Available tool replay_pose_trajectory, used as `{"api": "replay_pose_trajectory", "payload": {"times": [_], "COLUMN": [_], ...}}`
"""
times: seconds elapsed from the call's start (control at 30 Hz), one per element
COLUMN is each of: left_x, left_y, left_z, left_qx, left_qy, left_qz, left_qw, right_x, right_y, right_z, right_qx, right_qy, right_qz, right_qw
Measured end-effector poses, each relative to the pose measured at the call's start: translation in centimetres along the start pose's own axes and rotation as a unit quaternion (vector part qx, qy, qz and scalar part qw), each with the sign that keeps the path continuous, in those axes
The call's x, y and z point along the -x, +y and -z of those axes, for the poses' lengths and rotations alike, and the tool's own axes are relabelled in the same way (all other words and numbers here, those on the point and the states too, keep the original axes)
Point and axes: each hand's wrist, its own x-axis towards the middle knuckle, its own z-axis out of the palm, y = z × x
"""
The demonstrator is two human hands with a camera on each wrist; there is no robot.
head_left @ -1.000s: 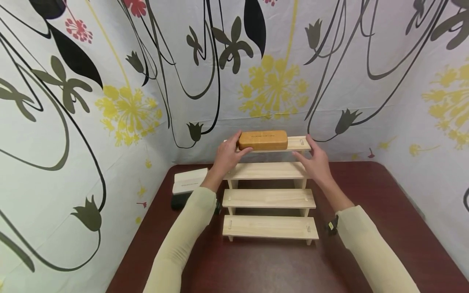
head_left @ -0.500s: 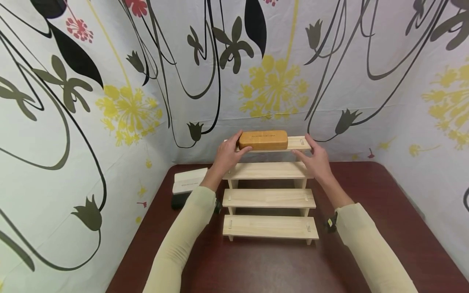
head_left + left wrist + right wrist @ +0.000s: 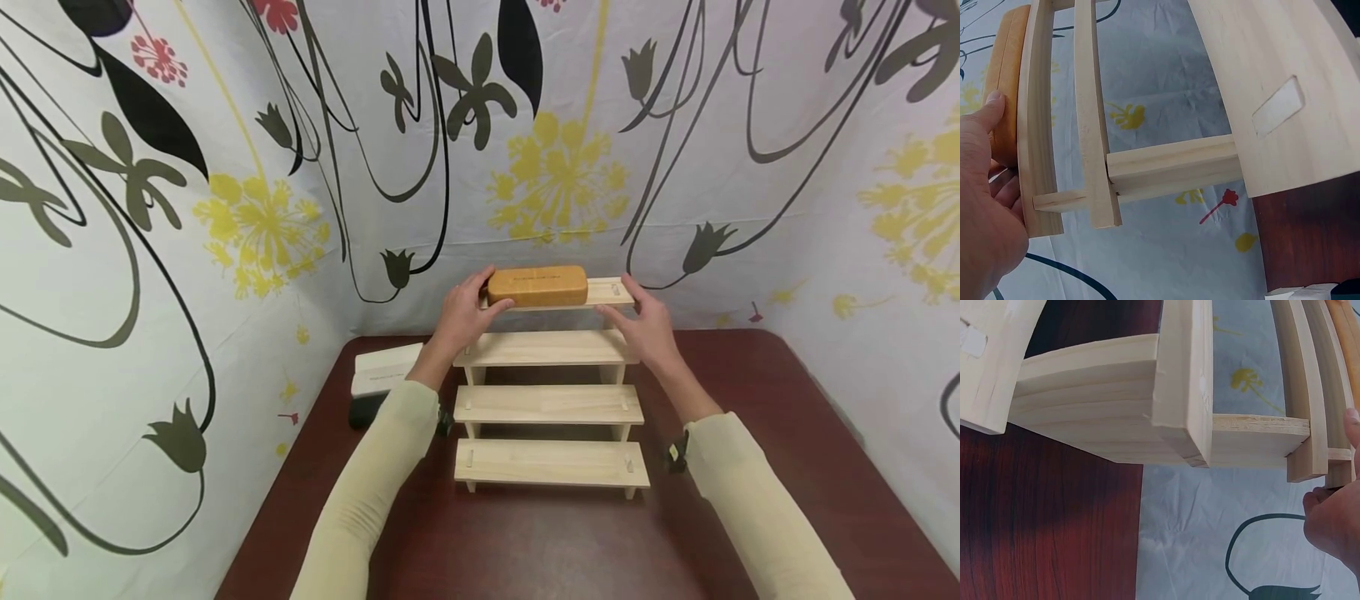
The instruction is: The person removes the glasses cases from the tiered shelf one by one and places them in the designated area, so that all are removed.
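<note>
In the head view a tiered wooden display stand [image 3: 551, 461] has several plank shelves rising toward the back. On the top plank, toward its left end, lies an orange glasses case [image 3: 537, 287] with small print on its lid. My left hand [image 3: 462, 315] pinches the case's left end, thumb in front and fingers behind it; the left wrist view shows the thumb [image 3: 990, 111] on its orange side. My right hand [image 3: 647, 329] grips the right end of the top plank [image 3: 609, 292], thumb at the front edge, with its fingertips partly hidden.
Left of the stand on the dark red-brown table [image 3: 547, 542] are white cases [image 3: 378, 379], with a black one [image 3: 364, 410] below them, partly behind my left arm. A flower-patterned cloth wall [image 3: 555, 183] encloses the table's back and sides.
</note>
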Motion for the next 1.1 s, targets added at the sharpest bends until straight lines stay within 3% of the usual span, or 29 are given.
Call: {"api": "replay_pose_trajectory", "payload": {"times": [0.37,0.8,1.1], "left_x": [0.3,0.8,1.3], "left_y": [0.4,0.8,1.5], "left_z": [-0.1,-0.4,-0.2], "left_qx": [0.061,0.152,0.170], "left_qy": [0.020,0.037,0.043], "left_qz": [-0.006,0.016,0.033], "left_qw": [0.9979,0.9875,0.9839], "right_x": [0.0,-0.1,-0.2], "right_y": [0.0,0.1,0.2], "right_z": [0.2,0.2,0.1], "right_qx": [0.011,0.013,0.000], "right_qy": [-0.009,-0.011,-0.005], "right_qz": [-0.006,-0.014,-0.020], "right_qw": [0.9999,0.9998,0.9998]}}
